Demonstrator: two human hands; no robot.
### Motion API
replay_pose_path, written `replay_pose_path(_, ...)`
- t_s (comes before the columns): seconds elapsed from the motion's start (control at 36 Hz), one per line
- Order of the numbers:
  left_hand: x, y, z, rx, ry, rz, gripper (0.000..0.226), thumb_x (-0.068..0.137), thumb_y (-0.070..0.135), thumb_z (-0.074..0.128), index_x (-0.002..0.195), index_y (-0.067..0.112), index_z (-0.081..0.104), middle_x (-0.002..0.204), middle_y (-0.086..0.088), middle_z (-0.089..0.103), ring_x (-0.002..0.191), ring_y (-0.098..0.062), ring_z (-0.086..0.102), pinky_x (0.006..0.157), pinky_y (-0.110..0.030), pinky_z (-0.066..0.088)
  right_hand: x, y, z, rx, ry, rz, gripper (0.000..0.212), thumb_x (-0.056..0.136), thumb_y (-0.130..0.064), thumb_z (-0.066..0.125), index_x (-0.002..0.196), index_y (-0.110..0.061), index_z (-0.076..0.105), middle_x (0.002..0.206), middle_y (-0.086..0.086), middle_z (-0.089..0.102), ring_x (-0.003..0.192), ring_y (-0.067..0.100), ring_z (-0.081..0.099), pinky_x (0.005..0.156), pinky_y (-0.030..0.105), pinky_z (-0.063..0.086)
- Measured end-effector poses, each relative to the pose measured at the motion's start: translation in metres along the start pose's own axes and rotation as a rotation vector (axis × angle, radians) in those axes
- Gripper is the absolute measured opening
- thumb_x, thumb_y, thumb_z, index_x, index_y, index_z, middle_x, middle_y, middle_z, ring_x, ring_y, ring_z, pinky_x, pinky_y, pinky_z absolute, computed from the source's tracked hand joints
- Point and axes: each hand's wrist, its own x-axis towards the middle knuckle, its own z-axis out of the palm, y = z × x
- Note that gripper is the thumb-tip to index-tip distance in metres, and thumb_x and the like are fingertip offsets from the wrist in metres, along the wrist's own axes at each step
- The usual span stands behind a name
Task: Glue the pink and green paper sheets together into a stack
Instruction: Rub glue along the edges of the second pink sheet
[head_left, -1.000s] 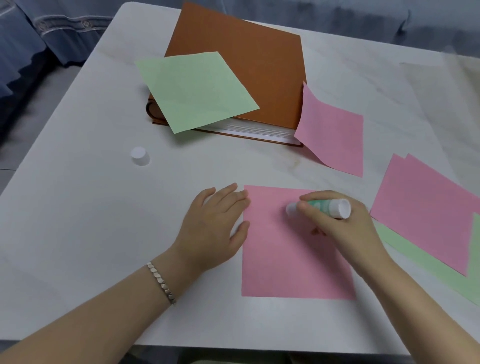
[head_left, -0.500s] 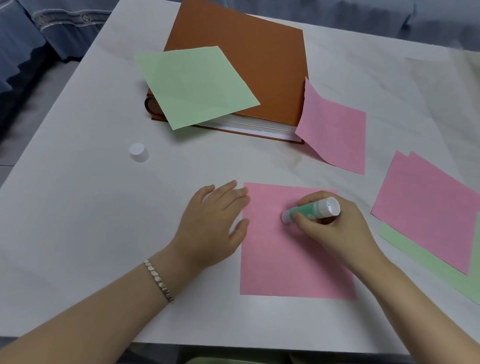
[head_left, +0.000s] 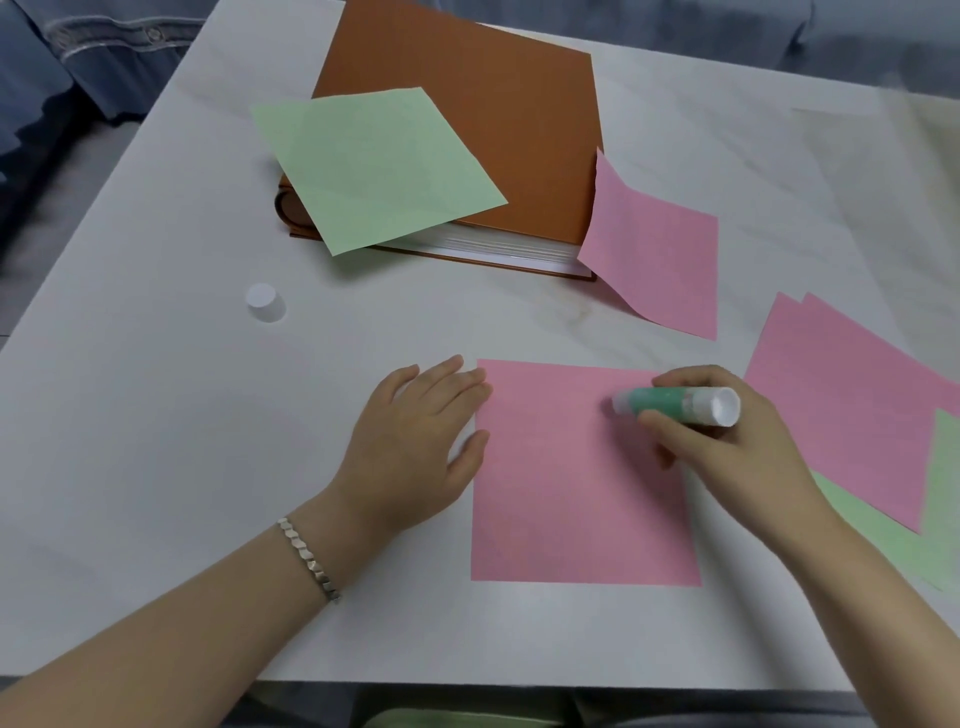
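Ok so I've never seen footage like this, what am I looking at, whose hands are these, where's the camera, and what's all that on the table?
No machine here: these are a person's two bare hands, filmed by one wide-angle camera worn on their head, looking forward and down. The left hand lies flat on the white table, fingertips at the left edge of a pink sheet. The right hand grips a green glue stick, its tip apparently on that sheet. A white cap, likely the stick's, stands apart to the left. Farther back lies a brown book with a green sheet on it and another pink sheet leaning against its side. At the right lies a pile of pink and green sheets.
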Motion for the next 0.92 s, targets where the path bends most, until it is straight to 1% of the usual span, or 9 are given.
replay_pose_path(0.08,0.0,-0.001,0.0,0.002,-0.006,-0.004,0.038,0.086,0.03,0.044,0.11,0.011,0.067,0.118,-0.004,0.065,0.117,-0.024,0.057,0.098,-0.034,0.031,-0.001,-0.004,0.014,0.006,-0.072,-0.009,0.02,0.078,-0.006,0.071,0.083,-0.024,0.064,0.061,-0.008,0.065,0.054,0.012,0.059,0.06,0.023,0.047)
replay_pose_path(0.17,0.0,-0.002,0.002,0.007,0.01,-0.022,0.034,0.088,0.027,0.043,0.103,0.011,0.069,0.12,-0.007,0.065,0.118,-0.027,0.057,0.095,-0.036,0.032,0.001,-0.003,0.028,-0.023,-0.094,-0.004,0.022,0.076,-0.014,0.072,0.081,-0.034,0.066,0.072,-0.021,0.067,0.065,0.01,0.061,0.068,0.029,0.048)
replay_pose_path(0.25,0.0,-0.002,0.003,-0.002,0.026,-0.023,0.034,0.088,0.027,0.044,0.101,0.01,0.07,0.124,-0.008,0.063,0.119,-0.027,0.056,0.096,-0.039,0.033,0.004,-0.002,0.041,-0.047,-0.072,-0.02,0.012,0.078,-0.023,0.072,0.08,-0.032,0.066,0.081,-0.024,0.066,0.07,0.0,0.059,0.066,0.015,0.044)
replay_pose_path(0.31,-0.001,-0.002,0.002,-0.013,0.03,-0.014,0.035,0.088,0.029,0.044,0.102,0.009,0.07,0.126,-0.008,0.061,0.12,-0.026,0.055,0.096,-0.039,0.034,0.005,-0.005,0.047,-0.047,-0.041,-0.018,0.005,0.079,-0.027,0.072,0.08,-0.026,0.066,0.082,-0.015,0.066,0.068,0.003,0.057,0.059,0.009,0.04)
replay_pose_path(0.39,-0.002,-0.002,0.001,-0.027,0.028,0.001,0.038,0.086,0.033,0.046,0.104,0.008,0.069,0.126,-0.007,0.061,0.121,-0.025,0.054,0.097,-0.04,0.033,0.008,-0.011,0.051,-0.088,-0.036,-0.033,0.014,0.082,-0.031,0.063,0.077,-0.019,0.067,0.081,-0.009,0.068,0.069,0.004,0.056,0.059,0.009,0.039)
replay_pose_path(0.53,-0.002,-0.001,0.001,-0.018,0.038,0.003,0.04,0.082,0.033,0.048,0.104,0.007,0.07,0.117,-0.005,0.066,0.116,-0.024,0.058,0.096,-0.038,0.033,0.014,-0.01,0.05,-0.182,-0.016,-0.011,0.019,0.085,-0.032,0.058,0.073,-0.019,0.068,0.078,-0.01,0.069,0.065,0.0,0.054,0.059,0.012,0.04)
replay_pose_path(0.64,-0.002,-0.001,0.0,-0.011,0.023,-0.006,0.04,0.082,0.034,0.048,0.104,0.009,0.07,0.117,-0.004,0.066,0.116,-0.023,0.058,0.097,-0.037,0.032,0.013,-0.004,0.041,-0.244,0.018,0.021,0.018,0.083,-0.033,0.058,0.075,-0.02,0.067,0.078,-0.007,0.069,0.068,0.008,0.057,0.065,0.026,0.045)
replay_pose_path(0.78,-0.002,-0.001,-0.001,-0.021,0.007,-0.016,0.041,0.083,0.035,0.047,0.105,0.009,0.069,0.119,-0.004,0.065,0.117,-0.023,0.057,0.097,-0.038,0.033,0.009,0.002,0.022,-0.244,0.084,0.023,0.015,0.084,-0.026,0.059,0.074,-0.018,0.068,0.077,-0.009,0.068,0.066,0.0,0.053,0.056,0.009,0.038)
replay_pose_path(0.92,-0.002,0.0,-0.001,-0.01,0.005,-0.026,0.041,0.083,0.034,0.046,0.106,0.009,0.069,0.12,-0.004,0.065,0.117,-0.022,0.057,0.098,-0.037,0.031,-0.003,0.001,0.023,-0.157,0.158,-0.009,0.009,0.081,-0.03,0.068,0.083,-0.029,0.06,0.066,-0.014,0.062,0.059,-0.003,0.051,0.055,0.008,0.038)
